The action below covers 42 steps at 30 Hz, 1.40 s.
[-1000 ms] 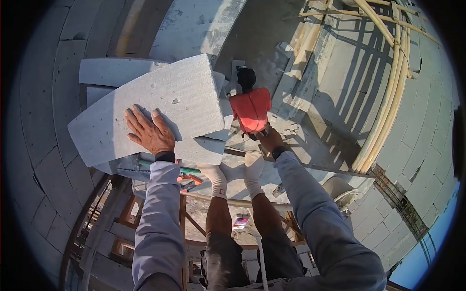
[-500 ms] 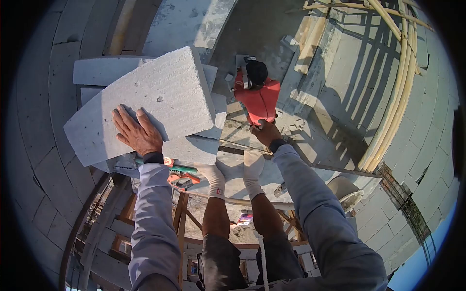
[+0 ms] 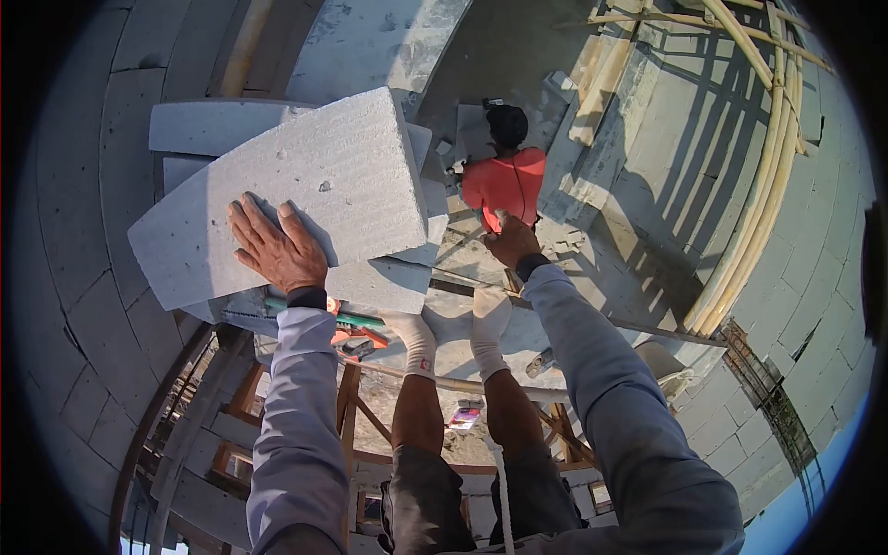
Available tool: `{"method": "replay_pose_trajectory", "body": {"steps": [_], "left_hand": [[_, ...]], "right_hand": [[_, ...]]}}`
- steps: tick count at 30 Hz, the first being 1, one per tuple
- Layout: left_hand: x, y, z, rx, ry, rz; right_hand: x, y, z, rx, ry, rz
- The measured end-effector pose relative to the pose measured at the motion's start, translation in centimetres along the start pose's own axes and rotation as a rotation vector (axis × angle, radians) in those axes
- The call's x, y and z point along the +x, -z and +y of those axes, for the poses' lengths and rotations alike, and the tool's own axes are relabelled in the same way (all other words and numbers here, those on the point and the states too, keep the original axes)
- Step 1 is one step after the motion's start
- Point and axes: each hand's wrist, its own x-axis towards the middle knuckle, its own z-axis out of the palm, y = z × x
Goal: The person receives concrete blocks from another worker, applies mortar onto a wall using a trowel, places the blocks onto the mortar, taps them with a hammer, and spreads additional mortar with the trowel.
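My left hand (image 3: pixel 277 242) lies flat with fingers spread on the broad face of a large pale concrete block (image 3: pixel 356 176). That block rests tilted on top of other blocks (image 3: pixel 222 128). My right hand (image 3: pixel 511 242) is held out in front with its fingers curled closed; what they hold, if anything, is hidden. Below the stack, partly covered by my left arm, are a saw with a green edge (image 3: pixel 359 320) and an orange-handled tool (image 3: pixel 356 344).
A person in a red top (image 3: pixel 504 185) works on the floor below, beside a pale block. Bamboo poles (image 3: pixel 772 185) run along the right. My feet (image 3: pixel 490 319) stand on a narrow ledge. A white rope (image 3: pixel 504 499) hangs by my legs.
The view has shifted slightly, so most things sit a little further right. My left hand stays on the block. The person below has turned and leaned a little.
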Motion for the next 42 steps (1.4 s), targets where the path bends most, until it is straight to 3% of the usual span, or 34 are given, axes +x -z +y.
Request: {"method": "replay_pose_trajectory", "body": {"steps": [18, 21, 26, 35, 38, 42], "left_hand": [[0.0, 0.2, 0.2, -0.003, -0.001, -0.011], [0.1, 0.2, 0.2, -0.006, -0.006, -0.002], [0.1, 0.1, 0.1, -0.002, -0.017, 0.012], [0.1, 0.1, 0.1, -0.024, 0.0, 0.004], [0.0, 0.1, 0.2, -0.025, -0.004, 0.021], [0.0, 0.0, 0.0, -0.024, -0.008, 0.021]], "right_hand": [[-0.7, -1.3, -0.9, -0.089, 0.097, 0.039], [-0.7, -0.7, -1.3, -0.018, 0.008, -0.035], [-0.2, -1.4, -1.2, 0.008, 0.054, 0.004], [2.6, 1.9, 1.4, 0.035, 0.093, 0.143], [4.0, 3.1, 2.8, -0.002, -0.029, 0.147], [4.6, 4.9, 2.6, 0.022, -0.022, 0.123]]}}
